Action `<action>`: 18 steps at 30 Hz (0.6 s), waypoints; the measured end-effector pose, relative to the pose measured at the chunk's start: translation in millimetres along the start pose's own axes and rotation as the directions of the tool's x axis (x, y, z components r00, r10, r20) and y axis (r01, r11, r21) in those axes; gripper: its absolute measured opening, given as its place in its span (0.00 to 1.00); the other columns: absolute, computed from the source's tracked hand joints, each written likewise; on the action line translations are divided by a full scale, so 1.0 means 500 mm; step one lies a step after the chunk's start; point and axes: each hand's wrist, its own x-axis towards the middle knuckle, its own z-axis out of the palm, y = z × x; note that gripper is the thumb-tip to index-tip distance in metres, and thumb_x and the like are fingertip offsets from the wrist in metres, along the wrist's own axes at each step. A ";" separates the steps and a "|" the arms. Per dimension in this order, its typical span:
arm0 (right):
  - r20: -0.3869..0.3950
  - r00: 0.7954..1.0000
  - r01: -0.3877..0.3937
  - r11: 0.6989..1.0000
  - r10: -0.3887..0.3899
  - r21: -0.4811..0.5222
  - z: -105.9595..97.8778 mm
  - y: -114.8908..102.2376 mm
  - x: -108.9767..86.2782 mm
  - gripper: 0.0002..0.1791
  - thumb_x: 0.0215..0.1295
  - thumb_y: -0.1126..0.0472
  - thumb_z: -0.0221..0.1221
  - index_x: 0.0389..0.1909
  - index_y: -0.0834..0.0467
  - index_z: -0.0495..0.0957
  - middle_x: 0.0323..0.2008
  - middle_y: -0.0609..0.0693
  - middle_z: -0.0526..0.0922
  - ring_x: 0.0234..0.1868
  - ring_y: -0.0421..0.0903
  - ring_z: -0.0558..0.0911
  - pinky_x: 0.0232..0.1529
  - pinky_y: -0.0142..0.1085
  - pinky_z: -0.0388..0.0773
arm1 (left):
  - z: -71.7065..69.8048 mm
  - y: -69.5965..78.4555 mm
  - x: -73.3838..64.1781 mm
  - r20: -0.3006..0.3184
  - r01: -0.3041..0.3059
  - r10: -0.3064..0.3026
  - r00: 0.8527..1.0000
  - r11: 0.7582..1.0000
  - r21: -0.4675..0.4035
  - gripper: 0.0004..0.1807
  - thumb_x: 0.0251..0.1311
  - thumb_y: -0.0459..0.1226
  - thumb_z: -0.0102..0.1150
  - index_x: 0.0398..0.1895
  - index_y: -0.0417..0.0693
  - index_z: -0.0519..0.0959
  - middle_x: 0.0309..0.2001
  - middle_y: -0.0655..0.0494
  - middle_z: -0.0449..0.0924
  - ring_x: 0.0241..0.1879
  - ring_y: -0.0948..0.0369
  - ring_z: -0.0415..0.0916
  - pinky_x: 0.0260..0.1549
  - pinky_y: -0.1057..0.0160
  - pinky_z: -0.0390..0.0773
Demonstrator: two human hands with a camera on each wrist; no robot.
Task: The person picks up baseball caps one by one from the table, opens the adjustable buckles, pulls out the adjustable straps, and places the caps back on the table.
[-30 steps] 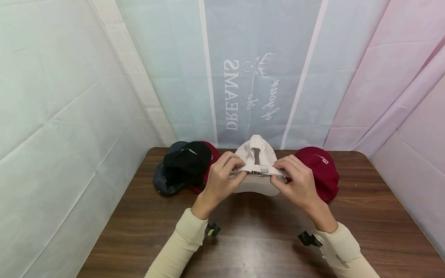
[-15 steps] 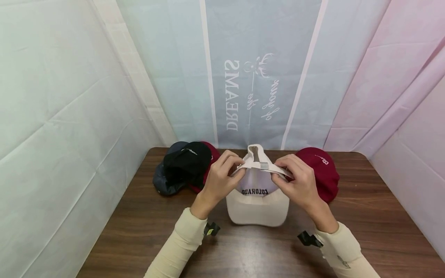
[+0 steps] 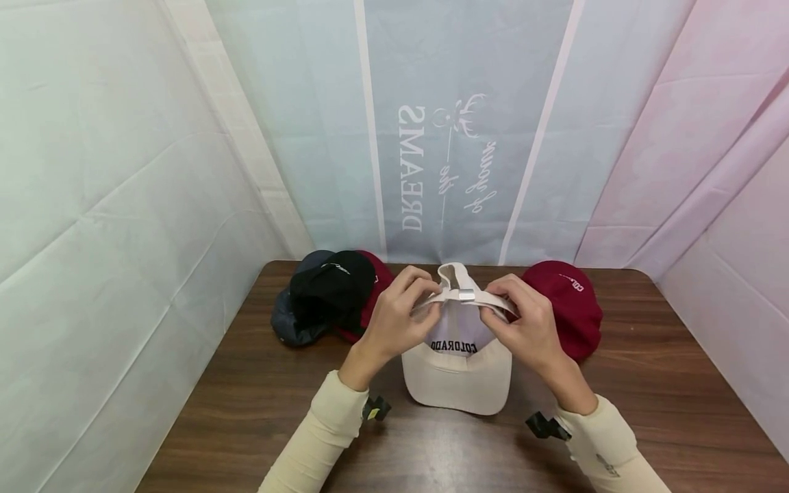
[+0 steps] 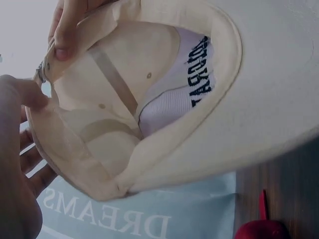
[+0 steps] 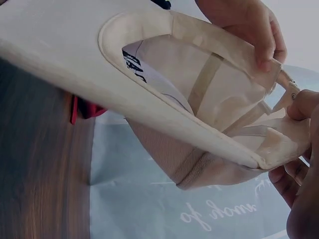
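Observation:
Between both hands hangs a cream baseball cap (image 3: 457, 376), its brim pointing toward the person and its inside showing in both wrist views. Dark COLORADO lettering shows through reversed on the inner front panel. My left hand (image 3: 403, 308) pinches the back band on one side of the strap, thumb inside and fingers outside. On the other side my right hand (image 3: 524, 318) pinches the same band in the same way. A metal buckle (image 3: 466, 295) on the strap sits between the two hands.
A dark red cap (image 3: 566, 305) lies to the right of the hands on the wooden table (image 3: 653, 383). At the left, a black cap (image 3: 329, 287) overlaps a dark blue cap (image 3: 296, 322) and another red cap (image 3: 379, 274). Fabric curtains (image 3: 468, 171) stand behind and beside the table.
The cream cap has tipped in the hands: its brim has swung down and toward the person, so the inside and lettering now show. Both hands keep their hold on the band, almost in place.

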 end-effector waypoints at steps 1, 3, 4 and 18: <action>0.001 1.000 -0.001 1.000 0.001 0.004 0.000 0.000 0.001 0.10 0.53 0.73 0.64 0.38 0.62 0.83 0.34 0.52 0.84 0.28 0.36 0.72 0.27 0.24 0.67 | 0.001 0.002 0.002 0.002 -0.006 0.006 1.000 1.000 0.004 0.08 0.59 0.31 0.68 0.42 0.46 0.83 0.45 0.52 0.80 0.42 0.58 0.78 0.40 0.67 0.82; 0.001 1.000 0.002 1.000 -0.002 0.013 0.000 0.001 0.003 0.10 0.53 0.73 0.64 0.38 0.63 0.83 0.34 0.52 0.84 0.28 0.36 0.72 0.27 0.25 0.67 | 0.004 0.006 0.009 0.004 -0.020 0.020 1.000 1.000 0.014 0.09 0.60 0.34 0.68 0.43 0.46 0.84 0.47 0.51 0.80 0.46 0.58 0.78 0.45 0.64 0.81; 0.001 1.000 0.004 1.000 -0.004 0.016 0.001 0.001 0.004 0.10 0.54 0.73 0.64 0.38 0.63 0.83 0.34 0.53 0.84 0.28 0.36 0.72 0.27 0.25 0.67 | 0.007 0.009 0.012 0.003 -0.027 0.027 1.000 0.999 0.018 0.09 0.60 0.35 0.68 0.43 0.46 0.84 0.48 0.51 0.80 0.48 0.57 0.77 0.47 0.62 0.81; 0.015 0.999 0.044 0.997 -0.045 0.064 0.008 0.001 0.012 0.07 0.64 0.64 0.69 0.39 0.64 0.84 0.36 0.54 0.86 0.33 0.39 0.79 0.35 0.23 0.75 | 0.034 0.054 0.054 0.008 -0.038 0.038 0.999 0.998 0.043 0.10 0.65 0.42 0.72 0.43 0.48 0.84 0.47 0.55 0.81 0.46 0.59 0.76 0.49 0.62 0.77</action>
